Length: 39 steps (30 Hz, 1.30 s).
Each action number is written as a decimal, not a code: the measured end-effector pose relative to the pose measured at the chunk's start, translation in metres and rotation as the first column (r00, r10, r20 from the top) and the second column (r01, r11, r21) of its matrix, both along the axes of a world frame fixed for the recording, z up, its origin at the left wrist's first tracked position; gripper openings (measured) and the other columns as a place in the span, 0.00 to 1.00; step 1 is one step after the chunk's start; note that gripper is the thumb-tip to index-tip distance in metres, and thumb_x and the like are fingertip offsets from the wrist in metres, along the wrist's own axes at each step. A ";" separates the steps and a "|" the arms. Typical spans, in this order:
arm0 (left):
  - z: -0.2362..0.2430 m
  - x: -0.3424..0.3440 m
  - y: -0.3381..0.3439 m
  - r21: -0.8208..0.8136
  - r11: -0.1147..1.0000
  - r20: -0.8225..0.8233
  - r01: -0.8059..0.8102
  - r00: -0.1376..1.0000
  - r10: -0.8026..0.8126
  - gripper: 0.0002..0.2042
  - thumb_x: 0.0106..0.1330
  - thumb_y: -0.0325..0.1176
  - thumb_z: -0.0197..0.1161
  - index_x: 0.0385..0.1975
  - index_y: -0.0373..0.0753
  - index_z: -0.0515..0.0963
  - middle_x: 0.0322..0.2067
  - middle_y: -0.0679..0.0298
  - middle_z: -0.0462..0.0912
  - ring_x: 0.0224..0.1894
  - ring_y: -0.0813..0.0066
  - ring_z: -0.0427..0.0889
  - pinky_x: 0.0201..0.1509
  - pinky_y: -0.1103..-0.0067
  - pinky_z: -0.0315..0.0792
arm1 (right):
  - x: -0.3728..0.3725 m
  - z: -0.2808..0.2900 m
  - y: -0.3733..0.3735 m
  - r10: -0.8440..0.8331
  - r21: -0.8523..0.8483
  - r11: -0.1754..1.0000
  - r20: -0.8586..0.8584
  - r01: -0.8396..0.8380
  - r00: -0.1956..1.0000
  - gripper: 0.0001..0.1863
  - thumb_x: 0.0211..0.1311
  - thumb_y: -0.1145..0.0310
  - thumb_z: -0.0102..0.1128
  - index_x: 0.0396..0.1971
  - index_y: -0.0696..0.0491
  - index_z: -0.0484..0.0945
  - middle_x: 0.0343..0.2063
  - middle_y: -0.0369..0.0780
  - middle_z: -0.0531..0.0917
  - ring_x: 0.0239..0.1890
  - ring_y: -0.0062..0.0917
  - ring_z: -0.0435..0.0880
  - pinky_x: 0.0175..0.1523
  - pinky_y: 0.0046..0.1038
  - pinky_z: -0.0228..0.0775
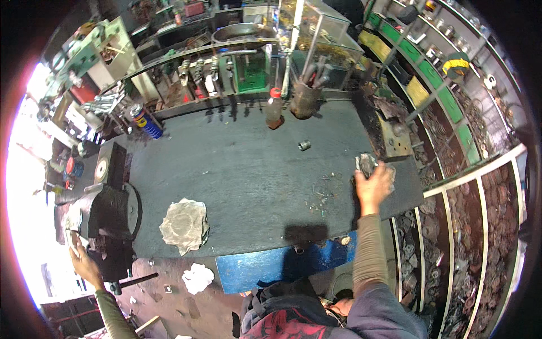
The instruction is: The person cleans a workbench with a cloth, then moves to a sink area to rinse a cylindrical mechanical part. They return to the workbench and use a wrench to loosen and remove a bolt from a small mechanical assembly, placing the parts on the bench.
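At the right end of the dark workbench [248, 164], my right hand [375, 189] presses on a crumpled, grey-stained rag [367, 163], which shows in front of the fingers and beside them. My left hand [86, 264] is far out to the left, beside the black bench vise [104, 212]. A pale cloth [73, 217] is at its fingertips, against the side of the vise; glare blurs this grip. Another dirty grey rag [185, 226] with a round mark lies flat near the bench's front edge. A short metal sleeve [304, 145] rests on its side toward the back.
A blue spray can [147, 121], a red-capped bottle [274, 110] and a tin of tools [306, 100] line the back. Small debris [323, 195] is scattered left of my right hand. Parts shelves [463, 226] crowd the right. A white cloth [197, 278] lies below the front edge.
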<state>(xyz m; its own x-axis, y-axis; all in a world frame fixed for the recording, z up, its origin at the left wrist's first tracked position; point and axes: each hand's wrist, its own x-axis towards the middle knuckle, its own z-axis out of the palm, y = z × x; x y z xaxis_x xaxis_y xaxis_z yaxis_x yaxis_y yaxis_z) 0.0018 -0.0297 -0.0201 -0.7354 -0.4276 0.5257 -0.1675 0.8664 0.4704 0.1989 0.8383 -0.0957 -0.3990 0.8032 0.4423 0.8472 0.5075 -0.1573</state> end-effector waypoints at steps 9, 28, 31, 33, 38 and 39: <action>0.000 -0.001 -0.009 -0.055 0.998 -0.064 -0.009 0.998 0.005 0.34 0.76 0.53 0.59 0.66 0.25 0.72 0.63 0.40 0.78 0.65 0.49 0.77 0.70 0.67 0.66 | 0.029 -0.048 0.119 0.156 -0.462 0.884 0.156 -0.068 0.975 0.43 0.58 0.62 0.67 0.76 0.32 0.63 0.74 0.48 0.65 0.71 0.53 0.69 0.71 0.52 0.66; 0.000 -0.008 -0.011 -0.029 0.992 -0.016 0.120 0.993 -0.120 0.31 0.78 0.50 0.56 0.64 0.24 0.72 0.60 0.39 0.80 0.62 0.48 0.79 0.68 0.66 0.66 | -0.025 -0.043 -0.180 0.638 -0.417 0.525 -0.384 -0.742 0.668 0.30 0.52 0.76 0.61 0.58 0.39 0.84 0.58 0.52 0.76 0.58 0.50 0.77 0.62 0.45 0.73; 0.003 -0.002 -0.002 -0.045 0.995 -0.025 0.089 0.996 -0.090 0.32 0.77 0.50 0.57 0.65 0.24 0.72 0.62 0.38 0.78 0.65 0.46 0.77 0.69 0.65 0.66 | -0.021 0.004 -0.150 0.577 -0.211 0.654 -0.482 -0.726 0.659 0.33 0.45 0.84 0.63 0.56 0.45 0.84 0.49 0.49 0.80 0.56 0.47 0.78 0.63 0.45 0.71; 0.007 0.000 -0.003 -0.138 0.990 -0.034 0.027 0.999 -0.032 0.32 0.76 0.50 0.58 0.65 0.24 0.72 0.62 0.38 0.78 0.66 0.46 0.76 0.70 0.66 0.65 | -0.002 0.016 -0.101 0.512 -0.052 0.824 -0.358 -0.564 0.781 0.32 0.47 0.83 0.63 0.57 0.47 0.82 0.51 0.49 0.79 0.56 0.48 0.78 0.63 0.44 0.71; 0.007 0.003 0.019 -0.090 0.995 -0.072 -0.030 0.997 0.024 0.31 0.75 0.49 0.59 0.65 0.25 0.73 0.60 0.37 0.79 0.64 0.44 0.78 0.68 0.66 0.69 | 0.025 -0.032 0.014 0.168 -0.273 0.940 -0.154 -0.205 0.974 0.33 0.61 0.74 0.66 0.67 0.36 0.76 0.61 0.51 0.74 0.64 0.50 0.75 0.66 0.46 0.71; 0.011 0.004 0.032 -0.051 0.998 -0.074 -0.020 0.997 0.017 0.30 0.75 0.48 0.59 0.64 0.26 0.74 0.58 0.38 0.81 0.62 0.44 0.80 0.66 0.66 0.70 | 0.016 -0.037 0.014 0.145 -0.381 0.904 -0.153 -0.194 0.977 0.33 0.61 0.72 0.66 0.67 0.35 0.76 0.62 0.51 0.73 0.64 0.50 0.75 0.66 0.46 0.71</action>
<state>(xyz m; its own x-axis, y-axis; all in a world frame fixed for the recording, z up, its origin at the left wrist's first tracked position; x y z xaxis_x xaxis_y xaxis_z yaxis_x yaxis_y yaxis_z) 0.0054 0.0021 -0.0089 -0.6861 -0.4115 0.5999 -0.1503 0.8870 0.4365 0.2147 0.8518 -0.1325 -0.5092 0.8460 0.1582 0.7164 0.5185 -0.4669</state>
